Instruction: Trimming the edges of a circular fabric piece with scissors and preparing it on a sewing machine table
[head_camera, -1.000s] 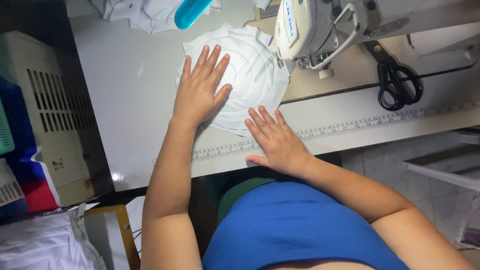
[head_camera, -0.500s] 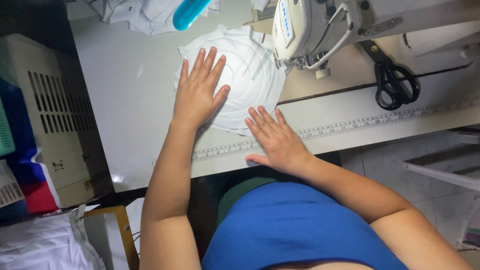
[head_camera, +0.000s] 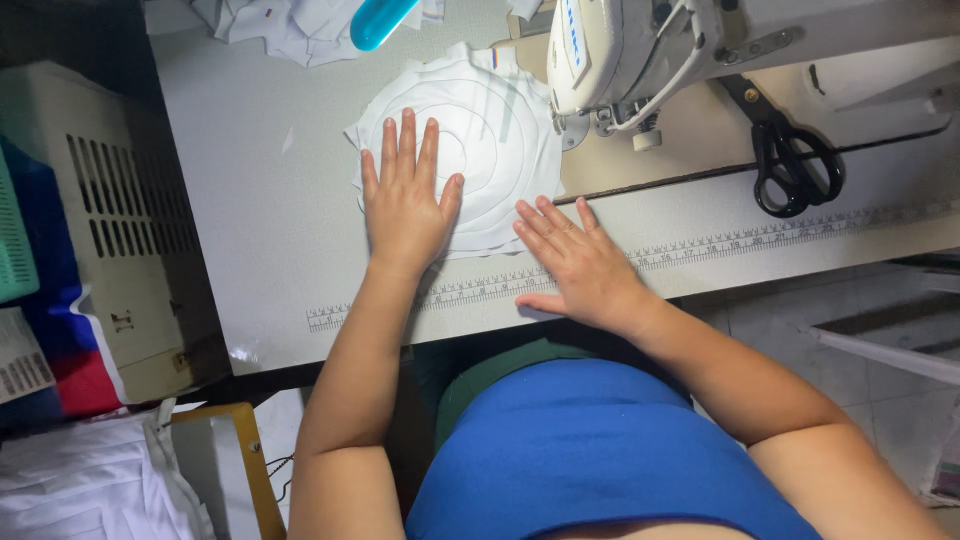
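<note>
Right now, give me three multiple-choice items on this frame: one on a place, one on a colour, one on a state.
1. Where do the black scissors lie?
A. right of the sewing machine
B. on the floor
C. under the left hand

2. What colour is the round fabric piece?
A. red
B. white
C. black

3. How is the left hand placed?
A. clenched in a fist
B. raised in the air
C. flat, fingers spread on the fabric

Answers: 1 A, they rest on the table beside the machine. 2 B, it is plainly white. 3 C, the palm presses down.
</note>
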